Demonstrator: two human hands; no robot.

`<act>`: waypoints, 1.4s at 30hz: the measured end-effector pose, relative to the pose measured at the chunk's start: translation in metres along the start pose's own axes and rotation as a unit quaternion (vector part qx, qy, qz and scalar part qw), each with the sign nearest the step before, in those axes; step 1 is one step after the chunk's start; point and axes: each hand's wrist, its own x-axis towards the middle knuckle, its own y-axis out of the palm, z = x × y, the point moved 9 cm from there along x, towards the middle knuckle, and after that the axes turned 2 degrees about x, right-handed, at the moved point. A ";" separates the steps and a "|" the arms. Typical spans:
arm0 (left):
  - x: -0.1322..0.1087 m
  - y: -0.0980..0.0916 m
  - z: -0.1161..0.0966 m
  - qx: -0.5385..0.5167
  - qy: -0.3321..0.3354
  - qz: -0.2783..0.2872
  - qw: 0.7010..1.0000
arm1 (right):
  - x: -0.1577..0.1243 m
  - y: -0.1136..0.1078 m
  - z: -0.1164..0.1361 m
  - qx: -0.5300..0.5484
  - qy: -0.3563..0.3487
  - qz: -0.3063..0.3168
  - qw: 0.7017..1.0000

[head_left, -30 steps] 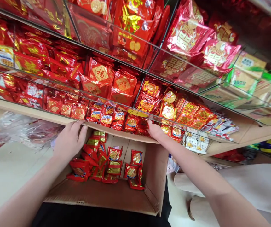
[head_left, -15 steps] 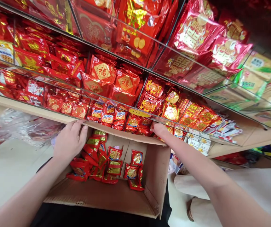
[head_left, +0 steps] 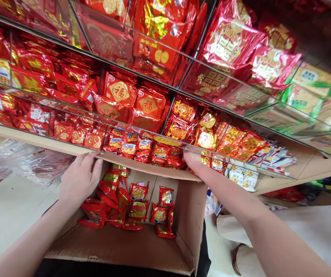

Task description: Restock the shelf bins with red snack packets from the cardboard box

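I look out through one head-worn camera, set above the near edge of the cardboard box (head_left: pixel 125 248) and facing forward and steeply down, past its far edge to the shelf (head_left: pixel 312 167), close enough that both fill my view.

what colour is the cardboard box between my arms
The cardboard box is brown; the head view shows it best.
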 end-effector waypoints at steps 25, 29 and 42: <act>0.000 0.000 0.001 0.017 0.000 0.014 1.000 | -0.011 0.010 0.019 -0.010 -0.136 0.088 0.987; 0.001 -0.001 0.001 0.010 -0.004 0.012 1.000 | -0.018 0.019 0.018 0.024 -0.153 0.127 0.980; 0.000 0.001 0.004 -0.005 0.006 0.016 1.000 | -0.056 -0.033 0.030 0.177 -0.160 0.151 0.959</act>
